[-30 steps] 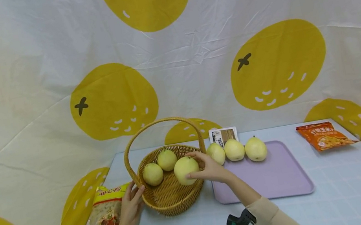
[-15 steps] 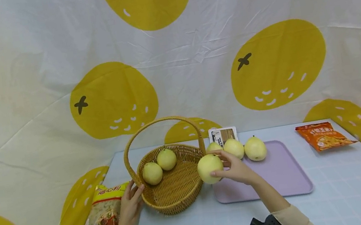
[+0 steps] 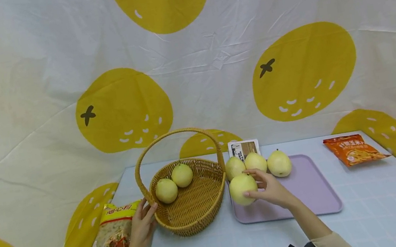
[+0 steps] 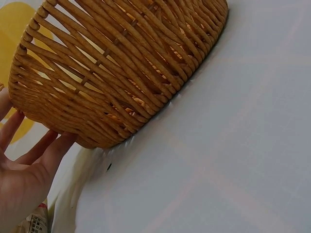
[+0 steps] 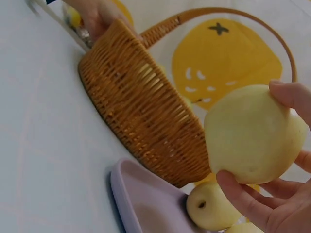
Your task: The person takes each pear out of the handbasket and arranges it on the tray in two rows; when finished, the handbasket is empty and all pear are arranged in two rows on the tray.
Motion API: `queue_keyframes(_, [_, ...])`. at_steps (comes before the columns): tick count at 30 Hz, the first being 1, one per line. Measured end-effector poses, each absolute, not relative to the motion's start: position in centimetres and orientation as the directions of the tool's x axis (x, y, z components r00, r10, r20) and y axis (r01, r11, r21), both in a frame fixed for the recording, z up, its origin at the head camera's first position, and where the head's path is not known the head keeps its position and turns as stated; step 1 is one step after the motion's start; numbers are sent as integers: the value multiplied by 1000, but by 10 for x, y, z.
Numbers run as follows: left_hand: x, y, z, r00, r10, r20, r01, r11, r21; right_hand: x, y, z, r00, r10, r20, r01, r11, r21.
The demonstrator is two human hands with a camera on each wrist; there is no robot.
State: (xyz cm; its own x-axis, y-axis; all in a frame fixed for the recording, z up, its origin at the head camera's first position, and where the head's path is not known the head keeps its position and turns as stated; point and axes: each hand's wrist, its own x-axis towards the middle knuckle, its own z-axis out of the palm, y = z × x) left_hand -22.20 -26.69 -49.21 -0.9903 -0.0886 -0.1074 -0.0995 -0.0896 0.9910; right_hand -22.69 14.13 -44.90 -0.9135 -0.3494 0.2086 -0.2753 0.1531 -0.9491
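Observation:
My right hand holds a round pale-yellow pear between thumb and fingers, over the near left part of the lilac tray. Up close in the right wrist view, the same pear is raised above the tray, beside the basket. Three more pears stand in a row along the tray's back left edge. Left of it is a wicker basket with a tall arched handle, two pears lying in its left half. My left hand grips the basket's left end, fingers against the woven wall.
A yellow food bag lies at the table's left edge, beside my left forearm. Behind the pears on the tray is a flat white-edged package. An orange snack bag lies at the back right. A fruit-printed cloth hangs behind the table.
My right hand has carried the pear out of the basket's right side, rightward and toward me, to over the tray. The left hand and basket have stayed in place.

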Motion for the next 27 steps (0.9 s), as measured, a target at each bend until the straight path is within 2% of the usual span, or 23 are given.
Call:
queue_keyframes(6, [-221, -266, -493, -990, -94, -107, -99, -78, 992, -224, 146, -456, -910, -346, 226, -298, 170, -939])
queue_keyframes(13, [-221, -265, -491, -990, -101, -102, -96, -66, 993, -221, 151, -471, -920, -352, 170, -251, 196, -948])
queue_keyframes(20, [-221, -265, -491, -989, -104, -103, -97, -65, 993, -219, 150, -484, -897, -408, 172, -276, 213, -937])
queue_keyframes(27, [-221, -265, -491, -990, -101, -102, -95, -66, 993, -220, 150, -491, -899, -423, 111, -221, 220, -950])
